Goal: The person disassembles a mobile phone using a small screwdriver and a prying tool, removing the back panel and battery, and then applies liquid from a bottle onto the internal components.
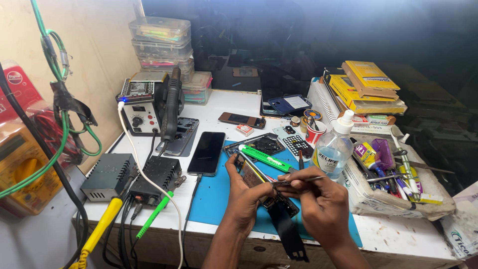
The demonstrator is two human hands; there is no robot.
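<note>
An opened phone (250, 173) is being held tilted over the blue mat (219, 192), near the table's front edge. The left hand (244, 192) is gripping it from the side, fingers closed round its edge. The right hand (318, 201) is pinching tweezers (298, 181), their tips touching the phone. Just beyond are lying a green cutter (264, 158) and a clear bottle (334, 147), with another phone (207, 153) lying face up to the left.

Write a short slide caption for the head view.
Left hand steadies an opened phone; right hand applies tweezers.
</note>
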